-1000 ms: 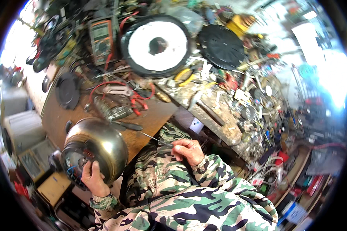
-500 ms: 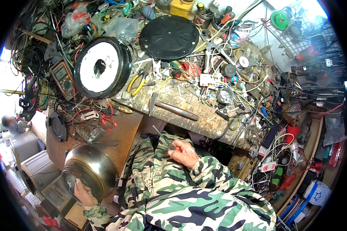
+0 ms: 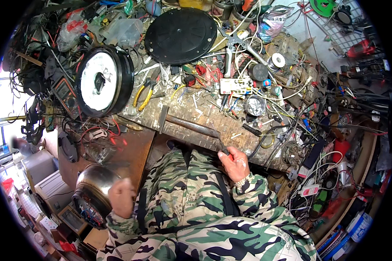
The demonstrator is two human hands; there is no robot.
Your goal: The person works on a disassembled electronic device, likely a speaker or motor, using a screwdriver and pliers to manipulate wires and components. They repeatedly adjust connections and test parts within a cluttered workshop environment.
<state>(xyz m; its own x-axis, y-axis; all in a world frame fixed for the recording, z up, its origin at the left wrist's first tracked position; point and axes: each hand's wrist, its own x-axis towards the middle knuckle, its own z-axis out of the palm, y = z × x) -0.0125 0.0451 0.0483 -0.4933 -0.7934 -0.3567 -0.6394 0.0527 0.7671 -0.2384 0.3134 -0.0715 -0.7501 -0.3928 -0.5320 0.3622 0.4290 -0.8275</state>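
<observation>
My right hand (image 3: 235, 164) is closed around the dark handle of a screwdriver (image 3: 224, 151). The screwdriver's thin shaft points up, close to the handle end of a hammer (image 3: 194, 126) lying on the workbench. My left hand (image 3: 122, 198) is smeared by motion, its fingers curled, and whether it holds anything cannot be made out. It is in front of a round, shiny metal pot-like housing (image 3: 101, 178) lying on its side. Coloured wires (image 3: 88, 213) show inside the housing's near end.
Yellow-handled pliers (image 3: 144, 93), a large black disc (image 3: 180, 35) and a black ring-shaped part with a white face (image 3: 98, 82) lie on the cluttered workbench (image 3: 161, 126). A multimeter (image 3: 66, 98) leans at left. Cables and a white power strip (image 3: 309, 190) crowd the right.
My left hand has come off the housing's end and moved right and up. The housing has turned, showing wires inside. My right hand has moved right with the screwdriver.
</observation>
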